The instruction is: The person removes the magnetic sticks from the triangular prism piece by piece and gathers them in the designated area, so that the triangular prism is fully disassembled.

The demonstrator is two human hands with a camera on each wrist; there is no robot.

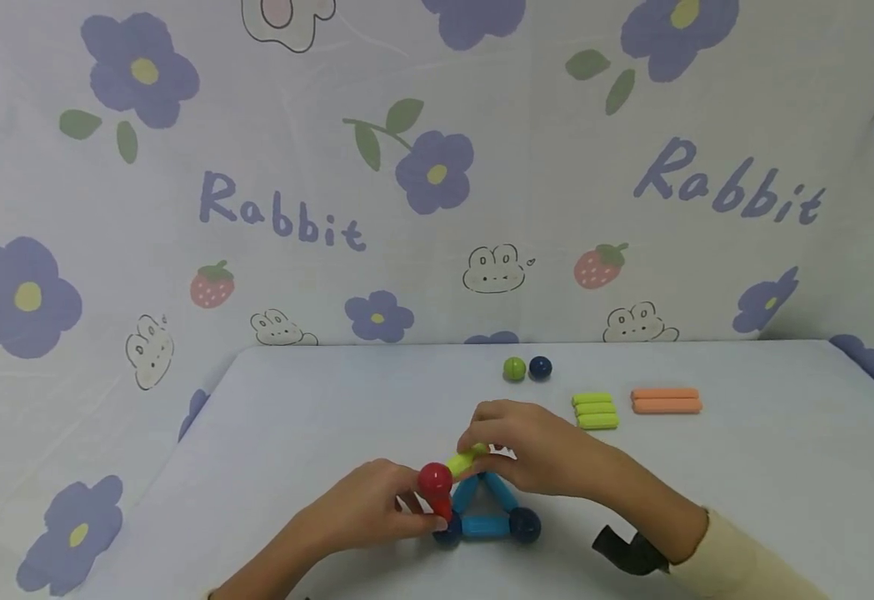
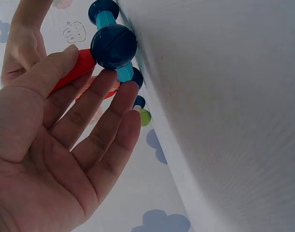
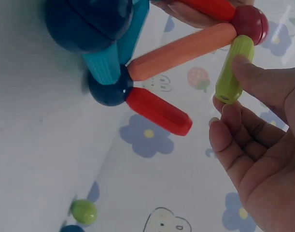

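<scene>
A Ball-and-Rod Frame (image 1: 468, 497) Was Pinched From Two Sides

The frame was on the white-covered table (image 1: 317, 417), at the near middle. Its base was a flat triangle of three blue rods (image 1: 486, 527), with dark blue balls (image 1: 525, 525) at the corners, at about 12, 4 and 8 o'clock. The balls were round and glossy, one showing a thin seam; the rods looked like plastic, with fine ribs along their length. A red rod (image 1: 442, 505) rose from the 8 o'clock ball to a shiny red ball (image 1: 435, 479). An orange rod (image 3: 183, 51) joined this red ball with the 12 o'clock corner, from which a second red rod (image 3: 159, 112) stuck out with its other end free.

The left hand (image 1: 377, 507), at 9 o'clock of the triangle, was grasping the first red rod between thumb and fingers. The right hand (image 1: 522, 446), at 1 o'clock, pinched a yellow-green rod (image 3: 234, 72), whose upper end touched the red ball.

Farther out, between 12 and 1 o'clock, lay a green ball (image 1: 515, 368) and a loose dark blue ball (image 1: 541, 367), side by side. Towards 2 o'clock lay three short yellow-green rods (image 1: 595, 411), and beyond them two longer orange rods (image 1: 666, 400). Behind hung a slightly creased cloth (image 1: 496, 225) with printed flowers.
</scene>
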